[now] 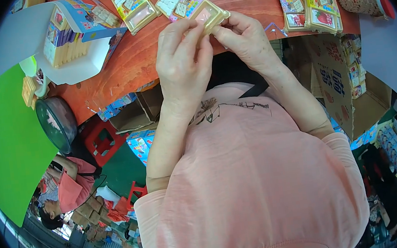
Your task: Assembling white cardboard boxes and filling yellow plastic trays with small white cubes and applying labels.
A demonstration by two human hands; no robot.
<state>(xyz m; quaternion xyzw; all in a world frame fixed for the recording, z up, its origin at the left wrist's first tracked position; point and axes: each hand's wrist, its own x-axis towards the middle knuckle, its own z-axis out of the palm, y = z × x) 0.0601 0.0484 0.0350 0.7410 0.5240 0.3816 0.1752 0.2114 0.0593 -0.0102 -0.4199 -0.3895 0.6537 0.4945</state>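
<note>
Both my hands hold one small flat candy pack (189, 5) at the front edge of the red-brown table (128, 75). The pack has a gold plastic tray, rows of white pieces at its far end, a purple label and a pinkish compartment at its near end. My left hand (183, 60) is closed on the near left corner, its fingers bent together. The thumb and fingers of my right hand (246, 42) pinch the near right corner. Just left of it lies a similar pack (134, 7) with a yellow label. Fingers partly cover the held pack's near end.
An open blue display box (74, 71) stands at the left with packs upright in it. More packs (304, 4) lie stacked at the right, beside a red-lidded jar (362, 2). Below the table are a dark green basin (58, 124), cartons (331, 78) and a red stool (101, 141).
</note>
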